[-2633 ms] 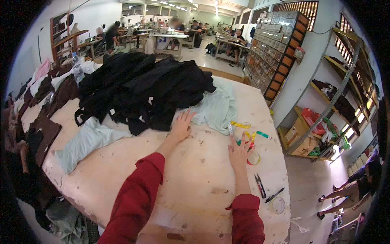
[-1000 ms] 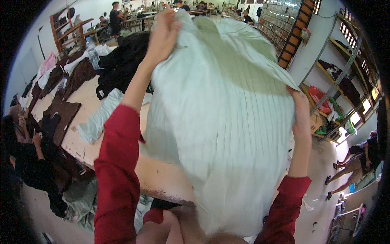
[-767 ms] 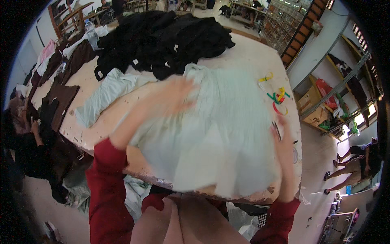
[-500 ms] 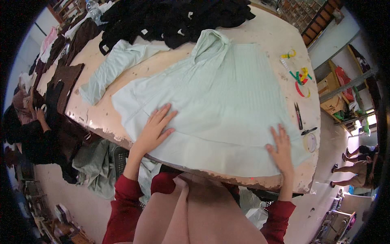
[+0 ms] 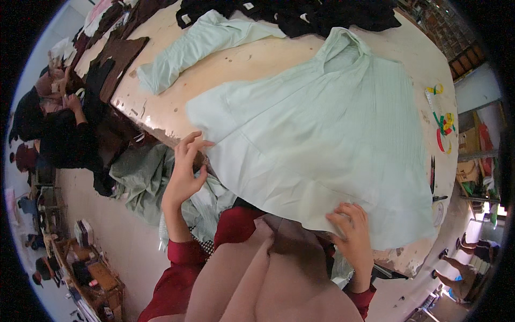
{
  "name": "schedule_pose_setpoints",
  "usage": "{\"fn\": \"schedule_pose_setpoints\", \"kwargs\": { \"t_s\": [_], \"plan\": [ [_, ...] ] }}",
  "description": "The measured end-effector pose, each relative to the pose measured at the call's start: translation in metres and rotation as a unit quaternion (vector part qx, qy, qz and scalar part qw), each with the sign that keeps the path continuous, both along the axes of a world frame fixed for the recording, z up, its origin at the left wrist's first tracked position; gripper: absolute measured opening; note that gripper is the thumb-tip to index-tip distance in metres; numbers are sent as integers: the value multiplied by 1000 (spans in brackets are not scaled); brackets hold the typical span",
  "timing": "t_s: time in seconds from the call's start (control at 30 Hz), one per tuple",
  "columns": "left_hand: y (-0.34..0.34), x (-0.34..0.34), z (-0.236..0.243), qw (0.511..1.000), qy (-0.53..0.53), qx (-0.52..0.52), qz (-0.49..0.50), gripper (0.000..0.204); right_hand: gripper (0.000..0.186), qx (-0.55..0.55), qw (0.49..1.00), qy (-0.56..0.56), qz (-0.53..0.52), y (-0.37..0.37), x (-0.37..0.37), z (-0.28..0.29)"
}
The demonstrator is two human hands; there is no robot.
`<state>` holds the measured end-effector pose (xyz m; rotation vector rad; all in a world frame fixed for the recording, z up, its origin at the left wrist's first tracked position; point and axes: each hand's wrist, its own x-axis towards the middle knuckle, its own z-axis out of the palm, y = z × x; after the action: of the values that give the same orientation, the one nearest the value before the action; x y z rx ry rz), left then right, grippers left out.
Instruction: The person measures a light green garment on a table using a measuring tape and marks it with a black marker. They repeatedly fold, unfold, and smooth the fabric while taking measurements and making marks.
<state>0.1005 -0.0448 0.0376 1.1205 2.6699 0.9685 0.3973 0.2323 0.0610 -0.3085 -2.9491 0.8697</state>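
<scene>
A pale mint-green garment with fine pleats and a gathered opening lies spread over the table, its hem hanging toward me along the near edge. At its left edge is my left hand, fingers bent but apart and thumb separate; one fingertip reaches the cloth. My right hand is at the near hem, its fingers curled over the cloth, with the thumb lower down. The fabric beside it is wrinkled and slightly raised. How much cloth lies between those fingers is partly hidden.
A rolled mint-green piece and a black garment pile lie farther back on the table. Tape measures, a dark pen-like tool and a tape roll sit at right. A co-worker works at left.
Both hands have left their flat positions on the garment. The left went to its left edge, the right inward to the hem, now curled. The hem is wrinkled, and the view has shifted.
</scene>
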Motion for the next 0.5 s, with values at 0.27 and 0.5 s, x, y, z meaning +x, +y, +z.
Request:
{"fn": "schedule_pose_setpoints", "kwargs": {
  "t_s": [0.27, 0.5],
  "plan": [
    [25, 9, 5, 990, -75, -36, -113, 47, 14, -208, 920, 86, -322, 21, -18, 21],
    [69, -1, -1, 962, -226, 151, 33, 22, 22, -328, 856, 162, -364, 74, -35, 2]
  ]
}}
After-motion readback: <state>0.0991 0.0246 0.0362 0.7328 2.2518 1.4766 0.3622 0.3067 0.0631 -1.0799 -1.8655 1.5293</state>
